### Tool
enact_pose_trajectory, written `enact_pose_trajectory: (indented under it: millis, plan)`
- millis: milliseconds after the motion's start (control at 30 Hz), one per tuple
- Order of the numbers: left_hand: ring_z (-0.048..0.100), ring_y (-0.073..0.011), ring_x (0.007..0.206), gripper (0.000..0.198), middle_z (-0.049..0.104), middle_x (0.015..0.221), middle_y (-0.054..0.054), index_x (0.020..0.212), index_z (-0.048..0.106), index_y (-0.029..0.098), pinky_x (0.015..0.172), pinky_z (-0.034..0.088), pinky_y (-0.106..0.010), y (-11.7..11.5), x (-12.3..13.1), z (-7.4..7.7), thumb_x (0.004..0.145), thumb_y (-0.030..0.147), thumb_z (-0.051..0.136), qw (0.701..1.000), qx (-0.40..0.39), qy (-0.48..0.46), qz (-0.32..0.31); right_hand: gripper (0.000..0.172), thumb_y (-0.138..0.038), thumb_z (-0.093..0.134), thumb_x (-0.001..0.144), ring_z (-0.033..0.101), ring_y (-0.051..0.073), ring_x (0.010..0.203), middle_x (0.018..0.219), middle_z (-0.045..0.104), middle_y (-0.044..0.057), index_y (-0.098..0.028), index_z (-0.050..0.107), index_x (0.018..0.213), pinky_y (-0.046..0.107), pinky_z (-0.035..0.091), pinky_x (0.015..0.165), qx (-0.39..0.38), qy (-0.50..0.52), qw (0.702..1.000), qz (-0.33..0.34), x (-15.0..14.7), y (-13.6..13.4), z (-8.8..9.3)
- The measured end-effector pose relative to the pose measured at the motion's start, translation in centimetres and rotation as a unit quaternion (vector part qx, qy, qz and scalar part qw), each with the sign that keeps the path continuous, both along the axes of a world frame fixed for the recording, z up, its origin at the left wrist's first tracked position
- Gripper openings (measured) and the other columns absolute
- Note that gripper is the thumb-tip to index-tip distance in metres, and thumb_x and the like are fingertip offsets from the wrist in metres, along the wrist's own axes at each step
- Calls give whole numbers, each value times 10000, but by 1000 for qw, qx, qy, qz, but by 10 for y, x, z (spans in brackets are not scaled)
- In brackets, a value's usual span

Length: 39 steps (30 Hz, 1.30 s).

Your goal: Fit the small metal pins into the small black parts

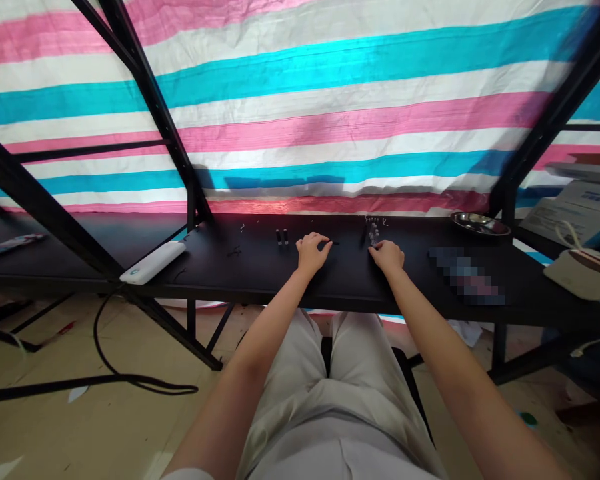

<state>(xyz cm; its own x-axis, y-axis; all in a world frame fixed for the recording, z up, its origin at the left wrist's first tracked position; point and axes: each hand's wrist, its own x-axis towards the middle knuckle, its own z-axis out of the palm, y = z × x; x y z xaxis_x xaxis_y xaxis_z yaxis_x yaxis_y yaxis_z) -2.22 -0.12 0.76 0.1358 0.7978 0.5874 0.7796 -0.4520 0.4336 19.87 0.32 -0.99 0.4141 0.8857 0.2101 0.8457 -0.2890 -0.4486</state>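
Above the black table (260,267), my left hand (312,253) has thumb and forefinger drawn together at one end of a small, thin black piece (334,243). Its exact kind is too small to tell. My right hand (389,257) rests farther right, fingertips pinched together at the near end of a cluster of small clear or silvery pieces (374,232). Whatever those fingertips grip is hidden. Two short black cylinders with pale ends (282,237) stand side by side, left of my left hand. Thin dark bits (234,251) lie farther left.
A white elongated device (154,262) lies at the table's left end near a black metal post (153,100). On the right are a shiny metal dish (481,225), a blurred-out item (467,277) and a beige pouch (584,273). Striped sheeting (330,127) hangs behind.
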Motion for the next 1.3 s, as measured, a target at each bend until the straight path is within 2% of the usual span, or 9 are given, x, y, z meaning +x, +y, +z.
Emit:
enact_pose_trajectory:
  millis: [233, 300, 433, 567, 667, 767, 1000, 1300]
  plan:
    - [563, -178, 925, 120, 652, 927, -17, 856, 670, 221, 837, 365, -333, -4, -6, -3, 807, 315, 615, 997, 34, -66, -7, 230, -328, 538, 782, 612, 240, 904, 951, 679, 99, -205, 693, 900, 331, 411, 762, -1, 12, 1000, 6, -2, -1, 2]
    - [564, -177, 913, 119, 653, 912, -17, 853, 676, 222, 830, 368, -332, -4, -7, -2, 802, 315, 622, 997, 39, -68, -10, 208, -328, 551, 774, 613, 222, 862, 914, 682, 83, -204, 689, 867, 308, 408, 728, 7, 16, 999, 41, -4, -4, 1]
    - [564, -174, 898, 126, 643, 905, -17, 871, 685, 231, 828, 354, -339, -5, -5, -3, 803, 318, 623, 997, 64, -47, -21, 174, -326, 563, 777, 595, 166, 755, 800, 668, 36, -204, 669, 842, 255, 385, 643, 23, 17, 987, 160, -13, -11, -2]
    - [562, -165, 903, 153, 634, 931, -24, 903, 686, 239, 850, 339, -340, -7, -2, -2, 822, 336, 601, 996, 79, -32, -32, 144, -278, 533, 800, 565, 158, 736, 790, 649, 40, -190, 644, 828, 256, 348, 619, 72, -83, 968, 224, -25, -15, -2]
    - [562, -160, 908, 172, 635, 939, -27, 913, 687, 240, 857, 336, -333, -8, -2, -1, 833, 353, 585, 995, 83, -31, -37, 150, -241, 499, 816, 555, 177, 757, 814, 642, 72, -166, 629, 809, 279, 323, 639, 106, -184, 948, 236, -30, -16, -1]
    - [563, -152, 905, 178, 634, 937, -22, 915, 688, 244, 857, 335, -328, -8, -1, -1, 835, 362, 581, 994, 94, -32, -48, 167, -230, 473, 830, 544, 191, 763, 820, 634, 97, -148, 614, 797, 294, 297, 647, 123, -243, 931, 244, -34, -18, 0]
    - [561, -159, 921, 192, 638, 941, -24, 930, 687, 252, 863, 336, -333, -8, -1, -3, 841, 375, 570, 994, 90, -12, -57, 179, -223, 457, 837, 521, 196, 758, 810, 626, 102, -135, 607, 794, 302, 256, 653, 140, -285, 916, 246, -36, -22, 1]
    - [550, -159, 909, 198, 638, 938, -24, 920, 687, 248, 864, 338, -337, -9, 2, -4, 839, 385, 569, 990, 79, 46, -109, 191, -188, 432, 846, 473, 203, 752, 780, 601, 107, -130, 602, 779, 316, 229, 664, 198, -331, 882, 269, -38, -24, 1]
